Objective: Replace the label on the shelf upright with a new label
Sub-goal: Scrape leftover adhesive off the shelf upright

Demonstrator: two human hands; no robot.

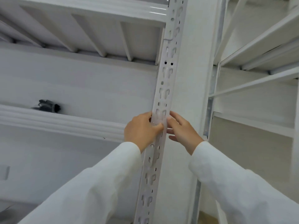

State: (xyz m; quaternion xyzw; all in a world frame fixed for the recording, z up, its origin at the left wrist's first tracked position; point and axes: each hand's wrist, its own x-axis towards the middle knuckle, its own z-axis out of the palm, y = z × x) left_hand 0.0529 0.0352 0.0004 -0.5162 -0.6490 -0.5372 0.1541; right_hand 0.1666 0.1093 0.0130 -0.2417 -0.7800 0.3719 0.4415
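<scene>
So both hands were up on the shelf upright point(163, 94), that white slotted post running up between the two shelving bays. The left hand point(142, 129) was curled around the post's left edge with the thumb pressed across the front face. The right hand point(182, 129) sat on the right edge, fingers spread loosely, fingertips touching the metal rather than gripping anything. My guess is the left was pinning the thing down while the right worked an edge.

The label point(159, 118) itself was hard to make out. There seemed to be a pale, see-through strip over the keyhole slots right between the thumbs, slightly glossy, with the slots showing through it. Couldn't tell if it was the old one coming off or the new one going on, honestly.

Something small and dark point(47, 106) sat on the shelf to the left, well apart from the hands.
</scene>
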